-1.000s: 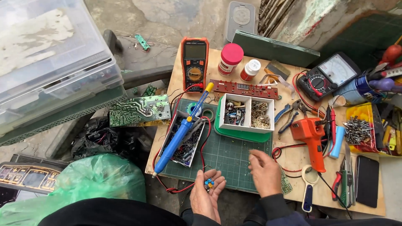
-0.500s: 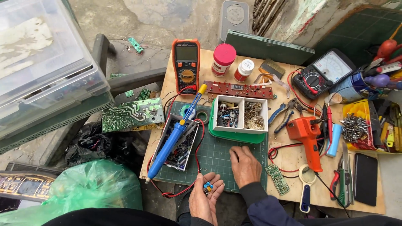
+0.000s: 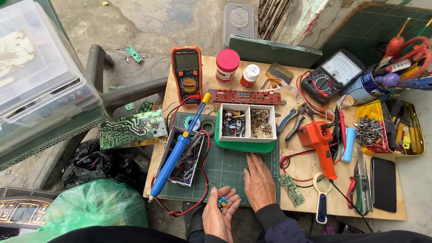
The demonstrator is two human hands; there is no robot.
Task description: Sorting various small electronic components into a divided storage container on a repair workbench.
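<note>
The green cutting mat (image 3: 225, 166) fills the lower middle of the tabletop (image 3: 310, 198). Your right hand (image 3: 259, 182) lies flat and empty on it. Just left, at the mat's bottom edge, your left hand (image 3: 219, 216) cups tiny blue parts (image 3: 222, 201), palm up.

Soft, even daylight fills the scene, bright without hard shadows; only faint shade lies under things on the counter (image 3: 310, 168). Focus is sharp across the middle. Wide-lens bending curves the edges, and the clear plastic box (image 3: 38, 85) at far left shows mild glare.
</note>
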